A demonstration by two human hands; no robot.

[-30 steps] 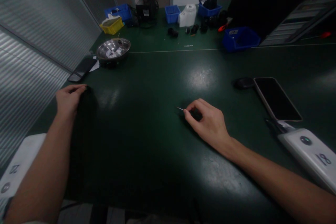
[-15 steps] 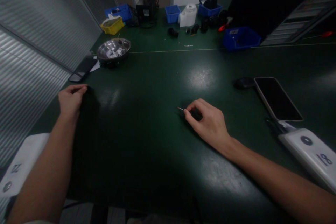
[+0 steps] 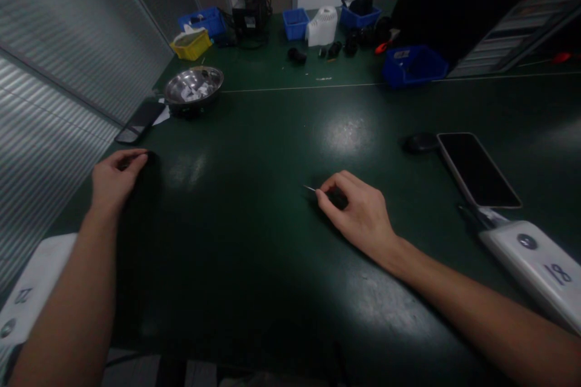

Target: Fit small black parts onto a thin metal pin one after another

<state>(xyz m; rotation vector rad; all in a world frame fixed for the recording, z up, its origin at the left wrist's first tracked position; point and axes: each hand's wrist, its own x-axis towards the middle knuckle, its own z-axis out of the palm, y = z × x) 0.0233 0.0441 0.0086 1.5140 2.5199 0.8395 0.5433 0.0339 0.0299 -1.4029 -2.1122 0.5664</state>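
My right hand (image 3: 358, 213) rests on the dark green table (image 3: 272, 133) near its middle, fingers curled around a small tool whose thin metal tip (image 3: 309, 188) sticks out to the left. My left hand (image 3: 113, 178) lies at the table's left edge with its fingers pinched on a small dark object (image 3: 136, 158) that I cannot make out. The two hands are far apart.
A phone (image 3: 477, 169) lies face up at the right beside a small dark puck (image 3: 418, 143). White boxes sit at the near right (image 3: 535, 266) and near left (image 3: 27, 290). A steel bowl (image 3: 194, 86), another phone (image 3: 140, 122) and blue bins (image 3: 413, 65) stand further back.
The left hand has slid slightly left and toward me. The right hand has stayed where it was, and the view has shifted a little.
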